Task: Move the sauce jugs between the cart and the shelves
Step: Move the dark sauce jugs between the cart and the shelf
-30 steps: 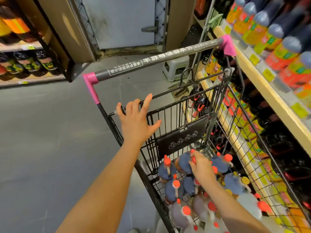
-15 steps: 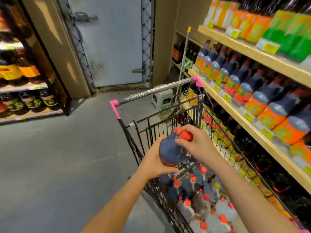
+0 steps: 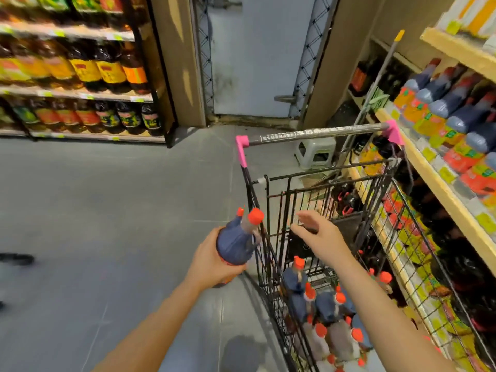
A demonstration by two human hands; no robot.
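My left hand [image 3: 214, 260] grips a dark sauce jug [image 3: 237, 241] with an orange cap, held upright just left of the cart and outside its wire wall. My right hand [image 3: 320, 234] hovers over the cart with fingers straight and holds nothing. The black wire cart [image 3: 271, 237] with a pink-ended handle [image 3: 316, 132] holds several more sauce jugs [image 3: 322, 310] with orange caps, packed in its bottom. Shelves [image 3: 451, 194] on the right carry rows of similar dark jugs [image 3: 461, 116] with orange labels.
Another shelf unit [image 3: 80, 93] with bottles stands across the aisle at the left. A grey door [image 3: 257, 55] and a small grey stool [image 3: 315, 154] lie beyond the cart. A broom handle [image 3: 381, 73] leans by the right shelves. Grey floor [image 3: 107, 224] spreads to the left.
Both hands lifted one jug out of the cart. Now my left hand alone holds it, moved left outside the cart, and my right hand has let go.
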